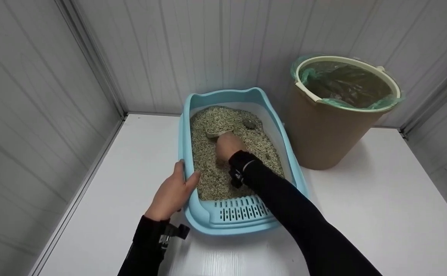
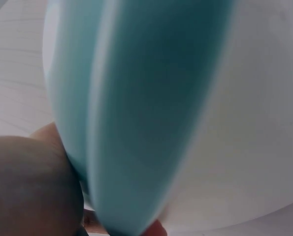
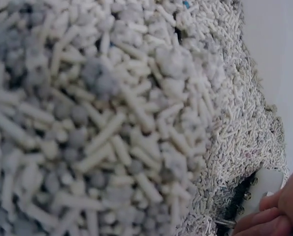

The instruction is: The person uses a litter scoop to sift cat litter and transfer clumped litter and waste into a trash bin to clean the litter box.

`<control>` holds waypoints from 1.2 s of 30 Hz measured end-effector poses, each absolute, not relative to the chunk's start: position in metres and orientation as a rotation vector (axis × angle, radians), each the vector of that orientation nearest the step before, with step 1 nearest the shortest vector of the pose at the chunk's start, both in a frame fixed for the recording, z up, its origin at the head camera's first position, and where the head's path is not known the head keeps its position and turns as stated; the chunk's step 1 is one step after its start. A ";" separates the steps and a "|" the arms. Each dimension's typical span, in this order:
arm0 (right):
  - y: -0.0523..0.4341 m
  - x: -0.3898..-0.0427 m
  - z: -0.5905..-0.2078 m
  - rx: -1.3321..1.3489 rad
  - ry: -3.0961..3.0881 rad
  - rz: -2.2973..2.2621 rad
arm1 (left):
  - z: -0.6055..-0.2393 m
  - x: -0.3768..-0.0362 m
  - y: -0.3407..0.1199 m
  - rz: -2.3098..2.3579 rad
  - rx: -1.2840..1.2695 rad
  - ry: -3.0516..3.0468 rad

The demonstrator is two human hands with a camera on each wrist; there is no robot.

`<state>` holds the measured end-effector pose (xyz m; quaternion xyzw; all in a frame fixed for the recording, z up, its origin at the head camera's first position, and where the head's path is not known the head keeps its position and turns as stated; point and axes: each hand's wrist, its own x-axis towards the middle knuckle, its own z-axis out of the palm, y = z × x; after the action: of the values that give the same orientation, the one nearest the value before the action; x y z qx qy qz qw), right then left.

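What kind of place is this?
Perhaps a small booth fitted out as a pet-litter corner: panel walls stand behind and beside a litter box and a bin with a bag liner.

Small panelled booth or partitioned nook by the look of it; can't tell if it's in a home, lab or elsewhere. Evidence: pale grooved wall panels [image 1: 192,46] across the top and both sides of the head view, metal trim [image 1: 96,63] at upper left and right edge, white surface [image 1: 108,191] wall to wall. Contents read domestic, pet-care: blue litter tray [image 1: 187,130] at centre, brown bin [image 1: 319,142] upper right.
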<state>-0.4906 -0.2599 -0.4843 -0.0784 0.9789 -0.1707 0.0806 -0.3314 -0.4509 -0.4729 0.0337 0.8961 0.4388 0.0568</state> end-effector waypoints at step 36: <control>-0.252 -0.469 -0.485 -0.280 3.075 -0.421 | -0.472 -0.333 -0.453 1.336 0.114 2.678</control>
<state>-0.4692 -0.2522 -0.4847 -0.0900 0.9867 -0.1350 0.0127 -0.3331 -0.4533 -0.4720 0.0380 0.8918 0.4449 0.0732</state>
